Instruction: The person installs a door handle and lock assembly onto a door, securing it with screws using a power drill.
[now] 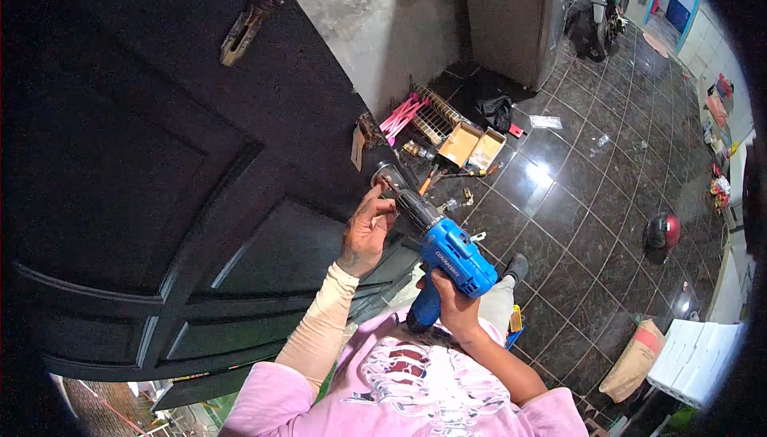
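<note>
A blue cordless drill lies across the front of my body, its black chuck pointing up and left toward the edge of the dark panelled door. My right hand is wrapped round the drill's grip. At the drill's tip is a round metal cutter that looks like a hole saw, close to the door's edge. My left hand has its fingers curled at this cutter; the exact fingertip contact is partly hidden. Just above, a cut-out with a metal plate shows in the door.
A long metal handle plate sits higher on the door. On the tiled floor are open boxes, a wire rack, pink hangers and loose tools. Farther off are a red helmet, a sack and a motorbike.
</note>
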Available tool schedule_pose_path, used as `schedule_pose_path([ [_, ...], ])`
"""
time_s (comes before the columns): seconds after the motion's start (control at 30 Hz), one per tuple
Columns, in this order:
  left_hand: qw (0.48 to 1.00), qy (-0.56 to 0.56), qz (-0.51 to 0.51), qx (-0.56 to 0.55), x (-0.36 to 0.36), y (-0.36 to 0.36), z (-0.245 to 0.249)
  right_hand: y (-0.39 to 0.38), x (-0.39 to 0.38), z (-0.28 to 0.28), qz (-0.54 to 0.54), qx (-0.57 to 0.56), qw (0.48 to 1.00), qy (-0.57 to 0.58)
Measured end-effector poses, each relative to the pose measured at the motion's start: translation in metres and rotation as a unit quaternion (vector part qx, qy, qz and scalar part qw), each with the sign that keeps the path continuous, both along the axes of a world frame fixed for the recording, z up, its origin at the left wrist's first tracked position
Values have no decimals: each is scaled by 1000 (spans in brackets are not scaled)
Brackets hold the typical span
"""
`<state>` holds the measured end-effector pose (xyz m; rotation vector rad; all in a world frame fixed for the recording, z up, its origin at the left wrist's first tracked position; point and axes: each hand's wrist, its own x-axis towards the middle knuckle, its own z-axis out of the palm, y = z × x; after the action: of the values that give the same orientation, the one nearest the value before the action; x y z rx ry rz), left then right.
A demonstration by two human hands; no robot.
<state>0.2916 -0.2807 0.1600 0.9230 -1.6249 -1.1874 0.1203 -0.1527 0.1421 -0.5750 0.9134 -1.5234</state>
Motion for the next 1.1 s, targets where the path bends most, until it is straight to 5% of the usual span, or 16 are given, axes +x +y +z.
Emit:
schedule_pose_path([
  [0.17,999,50,-20,10,0,1,0,-1,1,-5,9,11,999,-36],
  [0.37,993,-77,-25,-80,3,-3,6,2,6,-13,-24,8,1000,17],
  [0.97,998,19,3,58,4,5,7,-4,0,34,22,122,986,-110],
  [1.1,996,-71,16,-46,11,-1,1,-6,1,33,25,77,995,-55],
])
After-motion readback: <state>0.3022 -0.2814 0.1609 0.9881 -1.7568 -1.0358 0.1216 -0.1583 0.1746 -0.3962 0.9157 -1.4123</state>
